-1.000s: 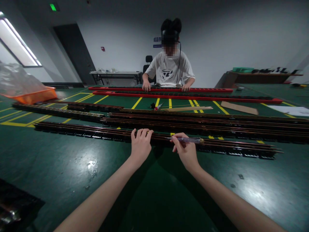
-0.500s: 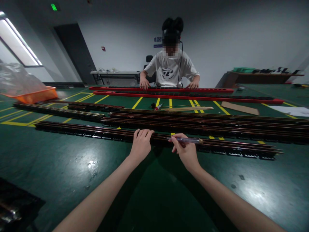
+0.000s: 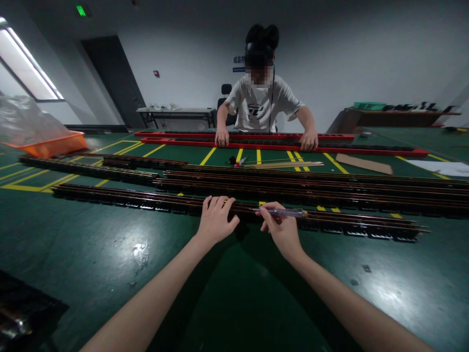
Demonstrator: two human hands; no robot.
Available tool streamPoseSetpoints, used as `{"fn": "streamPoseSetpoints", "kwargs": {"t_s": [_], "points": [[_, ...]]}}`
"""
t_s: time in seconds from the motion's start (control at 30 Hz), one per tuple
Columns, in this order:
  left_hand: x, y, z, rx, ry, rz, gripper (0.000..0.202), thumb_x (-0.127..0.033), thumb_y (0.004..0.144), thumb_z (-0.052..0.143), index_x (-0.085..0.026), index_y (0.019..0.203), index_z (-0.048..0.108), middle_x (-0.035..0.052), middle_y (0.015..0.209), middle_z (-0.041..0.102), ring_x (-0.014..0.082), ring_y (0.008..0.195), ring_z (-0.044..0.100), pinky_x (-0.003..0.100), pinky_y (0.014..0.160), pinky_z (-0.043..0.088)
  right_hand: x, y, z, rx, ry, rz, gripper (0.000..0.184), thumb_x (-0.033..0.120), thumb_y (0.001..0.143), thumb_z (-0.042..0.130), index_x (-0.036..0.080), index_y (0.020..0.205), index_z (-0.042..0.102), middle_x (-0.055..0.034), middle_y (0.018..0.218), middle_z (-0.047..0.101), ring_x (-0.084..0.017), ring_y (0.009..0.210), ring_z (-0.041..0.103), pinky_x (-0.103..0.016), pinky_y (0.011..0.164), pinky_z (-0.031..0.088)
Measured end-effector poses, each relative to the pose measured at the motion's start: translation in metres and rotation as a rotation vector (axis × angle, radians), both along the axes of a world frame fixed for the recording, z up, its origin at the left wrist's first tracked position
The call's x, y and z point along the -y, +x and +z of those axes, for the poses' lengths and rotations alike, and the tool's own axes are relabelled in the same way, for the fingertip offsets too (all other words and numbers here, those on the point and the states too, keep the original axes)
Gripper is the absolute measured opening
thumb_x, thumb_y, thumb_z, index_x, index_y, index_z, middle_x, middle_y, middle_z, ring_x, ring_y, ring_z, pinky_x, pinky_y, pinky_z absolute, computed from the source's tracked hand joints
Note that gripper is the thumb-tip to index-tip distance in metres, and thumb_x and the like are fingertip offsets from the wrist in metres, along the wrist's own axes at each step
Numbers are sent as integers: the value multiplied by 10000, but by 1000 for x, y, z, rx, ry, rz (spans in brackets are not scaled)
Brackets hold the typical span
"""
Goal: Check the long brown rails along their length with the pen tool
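Note:
A long black strip (image 3: 128, 200) with copper-coloured rods along its top lies across the green table in front of me. My left hand (image 3: 217, 217) rests its fingertips on the strip near the middle, fingers and thumb apart. My right hand (image 3: 281, 227) is closed around a screwdriver (image 3: 289, 212) with a clear handle. The tool lies nearly level, its thin tip pointing left at the strip between my hands. Whether the tip touches the strip I cannot tell.
More black strips with rods (image 3: 330, 188) lie just beyond. Behind them are loose thin rods (image 3: 293, 165), a piece of cardboard (image 3: 364, 164) and red trays (image 3: 256, 144). A co-worker (image 3: 256, 105) reaches over those trays. An orange basket (image 3: 62, 144) stands at left.
My left thumb has swung out to the right, away from the fingers. My right hand stays in place. The co-worker's hands have moved from the far red tray to the nearer one.

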State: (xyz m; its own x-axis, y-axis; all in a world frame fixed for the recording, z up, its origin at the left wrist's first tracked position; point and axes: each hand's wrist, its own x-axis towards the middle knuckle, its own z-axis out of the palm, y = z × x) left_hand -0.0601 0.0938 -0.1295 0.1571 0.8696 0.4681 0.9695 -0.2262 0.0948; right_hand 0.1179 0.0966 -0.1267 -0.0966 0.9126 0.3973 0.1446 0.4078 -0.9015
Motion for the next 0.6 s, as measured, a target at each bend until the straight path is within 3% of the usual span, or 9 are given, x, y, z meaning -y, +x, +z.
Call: {"fn": "streamPoseSetpoints", "kwargs": {"t_s": [0.23,0.6], "points": [[-2,-1,-1,-36,23,10,371,-402,827,484,-183,1115,564,83,1105,610,258,1051,506,446,985,302,1,-1,2,-14,-27,-11,200,376,824,569,179,791,572,-32,734,673,-94,425,550,-202,387,419],[-2,3,-4,-65,42,34,327,-342,867,438,-172,1119,557,84,1119,609,253,1059,507,452,994,291,2,-1,4,-7,-22,-6,203,375,825,566,175,791,574,-34,738,669,-93,433,552,-199,388,420]]}}
